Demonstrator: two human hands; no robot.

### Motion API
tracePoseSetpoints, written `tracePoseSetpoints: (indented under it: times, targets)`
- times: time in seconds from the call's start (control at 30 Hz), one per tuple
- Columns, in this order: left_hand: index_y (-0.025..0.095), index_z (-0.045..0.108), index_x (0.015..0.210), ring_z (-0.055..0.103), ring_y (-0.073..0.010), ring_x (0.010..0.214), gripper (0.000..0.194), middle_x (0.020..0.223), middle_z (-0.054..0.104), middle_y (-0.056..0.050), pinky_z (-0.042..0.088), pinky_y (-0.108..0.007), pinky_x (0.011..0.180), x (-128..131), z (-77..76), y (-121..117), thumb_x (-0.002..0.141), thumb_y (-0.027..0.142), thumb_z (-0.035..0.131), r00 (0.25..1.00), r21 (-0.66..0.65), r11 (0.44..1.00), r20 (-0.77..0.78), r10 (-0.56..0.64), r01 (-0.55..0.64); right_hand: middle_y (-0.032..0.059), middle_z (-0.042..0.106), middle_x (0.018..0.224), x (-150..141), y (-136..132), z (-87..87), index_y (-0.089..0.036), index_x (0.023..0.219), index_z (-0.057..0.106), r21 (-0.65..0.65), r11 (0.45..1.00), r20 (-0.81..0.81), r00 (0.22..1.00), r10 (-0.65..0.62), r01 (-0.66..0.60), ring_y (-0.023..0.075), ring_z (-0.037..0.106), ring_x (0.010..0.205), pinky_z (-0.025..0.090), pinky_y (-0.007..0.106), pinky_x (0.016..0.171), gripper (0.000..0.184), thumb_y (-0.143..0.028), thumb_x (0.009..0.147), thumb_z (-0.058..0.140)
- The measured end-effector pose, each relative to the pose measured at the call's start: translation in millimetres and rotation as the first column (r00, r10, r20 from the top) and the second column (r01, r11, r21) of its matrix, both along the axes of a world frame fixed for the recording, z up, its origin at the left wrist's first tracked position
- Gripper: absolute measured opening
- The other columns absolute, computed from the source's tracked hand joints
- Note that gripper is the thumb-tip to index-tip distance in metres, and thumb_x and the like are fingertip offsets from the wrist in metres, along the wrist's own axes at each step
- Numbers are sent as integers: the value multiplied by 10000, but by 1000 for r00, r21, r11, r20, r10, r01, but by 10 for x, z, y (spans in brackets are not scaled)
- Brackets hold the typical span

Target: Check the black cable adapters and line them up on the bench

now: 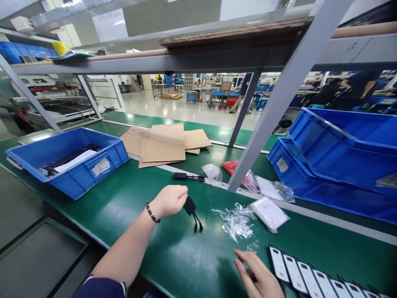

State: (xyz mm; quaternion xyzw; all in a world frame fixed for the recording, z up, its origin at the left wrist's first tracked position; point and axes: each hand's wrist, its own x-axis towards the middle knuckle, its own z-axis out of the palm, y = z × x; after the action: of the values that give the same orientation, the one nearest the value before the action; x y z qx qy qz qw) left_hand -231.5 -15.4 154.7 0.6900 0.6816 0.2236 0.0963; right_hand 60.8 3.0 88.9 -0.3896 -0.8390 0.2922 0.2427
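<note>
My left hand (171,200), with a beaded bracelet at the wrist, is closed on a small black box with short cables (190,205). Its two cable ends hang down over the green bench. A similar black box with cables (182,176) lies on the bench just beyond that hand. Low in the view, my right hand (259,275) has its fingers apart and nothing visible in them. To its right is a row of white-faced panels with black edges (305,276). Beyond it lies a pile of clear plastic scraps (238,221).
A blue bin (93,178) with dark items and paper stands left. Cardboard sheets (163,145) lie at centre back. White packets (269,214) and a red bag (231,166) lie beside a slanted metal post (276,111). Stacked blue bins (335,161) stand right.
</note>
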Motion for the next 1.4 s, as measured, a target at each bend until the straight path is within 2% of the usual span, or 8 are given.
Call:
tracePoseSetpoints:
  times: [0.17, 0.37, 0.5, 0.6, 0.77, 0.9, 1.1, 1.4]
  targets:
    - [173, 306, 540, 304, -86, 505, 239, 530, 342, 33, 245, -219, 519, 353, 27, 30, 775, 206, 334, 919, 2, 947, 242, -311, 320, 16, 542, 728, -410, -126, 19, -198, 788, 546, -183, 934, -30, 952, 306, -306, 115, 519, 644, 396, 203, 590, 254, -327, 847, 335]
    - [161, 344, 561, 312, -73, 535, 262, 558, 342, 41, 263, -203, 530, 621, -318, 219, 791, 281, 384, 736, 127, 952, 608, -297, 279, -22, 418, 567, -342, -193, -142, -182, 562, 375, -218, 948, 49, 968, 247, -231, 96, 423, 535, 313, 206, 512, 347, -354, 856, 309]
    - [178, 427, 793, 376, -71, 514, 255, 615, 398, 38, 295, -198, 498, 1036, -652, 298, 778, 432, 401, 267, 22, 999, 963, -15, -23, -25, 428, 586, -238, -108, -258, -188, 611, 393, -109, 992, 82, 994, 77, -67, 98, 430, 547, 313, 210, 531, 297, -363, 846, 341]
    - [146, 456, 897, 422, -86, 497, 452, 606, 461, 8, 324, -217, 502, 1343, -888, 299, 771, 553, 305, -161, -158, 987, 974, 161, 36, -28, 437, 571, -220, -44, -354, -194, 612, 390, -8, 999, 160, 987, -29, 31, 103, 426, 527, 305, 218, 517, 284, -377, 828, 373]
    - [105, 489, 1000, 497, -122, 549, 538, 650, 532, -46, 342, -233, 508, 1470, -1050, 254, 757, 561, 338, -466, -192, 955, 840, 279, 226, -32, 472, 568, -190, -20, -314, -205, 630, 405, -21, 999, 239, 970, -37, 43, 108, 442, 519, 324, 215, 503, 265, -410, 795, 428]
    - [169, 454, 1081, 497, -114, 537, 511, 693, 521, -27, 303, -205, 431, 1421, -1052, 228, 743, 547, 395, -534, -199, 943, 784, 316, 266, -6, 517, 683, -135, 117, -148, -208, 806, 438, 44, 993, 193, 975, -114, 107, 121, 488, 604, 353, 226, 563, 181, -341, 851, 325]
    - [107, 530, 886, 487, -109, 549, 536, 671, 519, -50, 243, -182, 377, 1462, -1085, 174, 714, 596, 393, -431, -191, 954, 859, 277, 231, 10, 463, 615, -189, 372, -151, -189, 679, 425, 354, 930, 217, 958, -188, 102, 131, 458, 584, 320, 253, 571, 252, -279, 863, 279]
    - [110, 521, 899, 486, -105, 571, 467, 677, 508, -43, 273, -193, 414, 1483, -1090, 160, 742, 537, 416, -422, -174, 964, 873, 246, 203, 2, 455, 591, -313, 455, -169, -190, 641, 423, 449, 892, 264, 944, -196, 60, 120, 448, 565, 300, 245, 557, 279, -282, 867, 287]
